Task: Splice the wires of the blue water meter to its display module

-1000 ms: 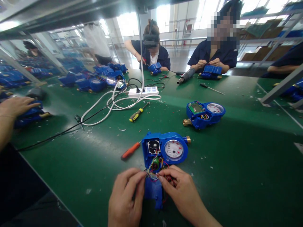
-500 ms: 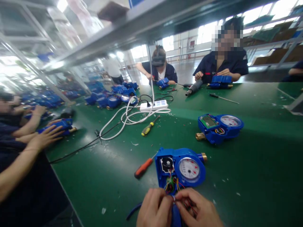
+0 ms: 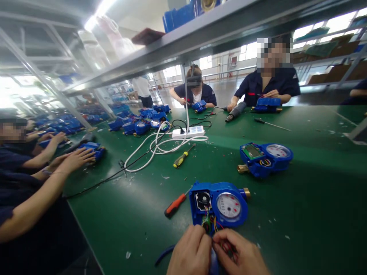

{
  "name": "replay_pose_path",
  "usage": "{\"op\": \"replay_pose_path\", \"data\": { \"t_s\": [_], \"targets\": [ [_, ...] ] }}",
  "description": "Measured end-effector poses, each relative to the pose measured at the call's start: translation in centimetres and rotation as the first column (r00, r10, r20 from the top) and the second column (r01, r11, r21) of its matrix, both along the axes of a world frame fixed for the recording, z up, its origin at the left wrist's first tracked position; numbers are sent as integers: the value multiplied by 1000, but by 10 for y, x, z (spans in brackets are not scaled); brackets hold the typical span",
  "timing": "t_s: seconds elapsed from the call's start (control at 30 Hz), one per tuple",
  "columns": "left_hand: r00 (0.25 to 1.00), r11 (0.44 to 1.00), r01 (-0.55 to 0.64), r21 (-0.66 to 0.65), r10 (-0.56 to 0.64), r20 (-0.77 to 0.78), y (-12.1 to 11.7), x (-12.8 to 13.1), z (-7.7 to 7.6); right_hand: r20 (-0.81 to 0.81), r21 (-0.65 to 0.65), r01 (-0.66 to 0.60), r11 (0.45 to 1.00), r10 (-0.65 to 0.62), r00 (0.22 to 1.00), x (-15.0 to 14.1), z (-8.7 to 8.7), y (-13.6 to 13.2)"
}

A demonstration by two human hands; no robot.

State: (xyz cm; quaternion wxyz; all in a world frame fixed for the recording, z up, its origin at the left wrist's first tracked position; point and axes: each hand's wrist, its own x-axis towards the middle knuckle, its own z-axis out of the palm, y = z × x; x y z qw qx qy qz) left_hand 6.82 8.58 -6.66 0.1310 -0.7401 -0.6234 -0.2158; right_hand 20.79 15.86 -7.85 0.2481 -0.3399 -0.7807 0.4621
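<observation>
A blue water meter (image 3: 219,186) lies open-cased in front of me, its round dial facing up and a brass fitting on its right. Coloured wires (image 3: 214,223) come out of its near end towards my fingers. My left hand (image 3: 189,250) is closed at that end, and what its fingertips pinch is hidden. Thumb and fingers of my right hand (image 3: 241,252) close on thin wires, with reddish strands showing under the palm. Between the hands a blue part (image 3: 213,262) is partly covered. A dark blue cable (image 3: 164,255) sticks out left of my left hand.
An orange screwdriver (image 3: 175,205) lies left of the meter, a yellow one (image 3: 180,159) beyond. Another open meter (image 3: 265,158) sits at back right. A white power strip (image 3: 188,132) with looped cables lies mid-table. Co-workers handle meters at left and across, beneath a metal shelf (image 3: 160,47).
The view has shifted slightly. My hands stay at the wires, fingertips drawn close together, and the white bit between them no longer shows. At left, a co-worker's hands and meter appear farther right.
</observation>
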Motion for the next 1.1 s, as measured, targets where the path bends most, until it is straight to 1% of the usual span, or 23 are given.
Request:
{"op": "replay_pose_path", "data": {
  "t_s": [0.03, 0.1, 0.17, 0.3, 0.4, 0.43, 0.5, 0.53, 0.6, 0.67, 0.7, 0.73, 0.77, 0.83, 0.9, 0.93, 1.0, 1.03, 1.1],
  "targets": [
    [1000, 1000, 19, -12, -19, 17, -2, 0, 3, 8, -3, -44, 999, 44, 999, 1, 6, -1],
    [998, 998, 60, -13, -59, 35, -5, -1, 7, 17, -16, -22, 1000, 23, 1000, 1, 16, -2],
    [994, 994, 104, 29, -105, 23, -7, -4, 7, 20, -62, -3, 998, 4, 1000, 1, 21, -3],
    [982, 975, 185, 123, -187, 2, -10, -13, -2, 10, -147, 40, 988, -39, 999, 0, 24, -5],
    [973, 959, 229, 167, -229, -16, -13, -18, -12, 19, -162, 66, 985, -64, 998, 0, 24, -4],
    [975, 960, 222, 171, -224, -7, -13, -18, -13, 23, -159, 68, 985, -65, 998, 0, 24, -4],
    [983, 973, 164, 160, -174, 51, -13, -16, -12, 28, -141, 63, 988, -60, 998, 0, 24, -2],
    [986, 982, 125, 142, -139, 89, -12, -14, -10, 29, -126, 59, 990, -55, 998, 0, 24, -2],
    [978, 996, 62, 61, -73, 198, -11, -10, -3, 28, -93, 46, 995, -43, 999, 0, 24, 0],
    [948, 999, 46, -28, -35, 316, -10, -6, 4, 24, -67, 34, 997, -32, 999, 0, 25, 0],
    [933, 997, 51, -60, -26, 358, -10, -6, 6, 22, -59, 29, 998, -27, 999, 0, 25, 0],
    [929, 996, 56, -68, -27, 369, -10, -7, 6, 22, -53, 25, 998, -24, 999, 0, 25, 0],
    [938, 997, 60, -46, -41, 344, -11, -8, 5, 24, -50, 20, 999, -19, 1000, 1, 26, 0],
    [969, 995, 87, 46, -96, 227, -14, -13, -3, 32, -45, 13, 999, -12, 999, 1, 26, 0],
    [979, 979, 151, 137, -167, 117, -17, -18, -12, 34, -38, 14, 999, -12, 999, 1, 26, -1],
    [976, 970, 180, 162, -196, 91, -17, -20, -16, 32, -33, 19, 999, -18, 999, 1, 25, -1],
    [973, 966, 191, 174, -209, 95, -17, -20, -19, 30, -23, 34, 999, -34, 999, 1, 24, -2],
    [975, 970, 171, 171, -192, 113, -16, -18, -17, 30, -20, 42, 999, -42, 999, 1, 23, -3],
    [976, 986, 101, 136, -125, 179, -12, -13, -9, 31, -17, 56, 998, -55, 998, 0, 22, -4]
  ]
}}
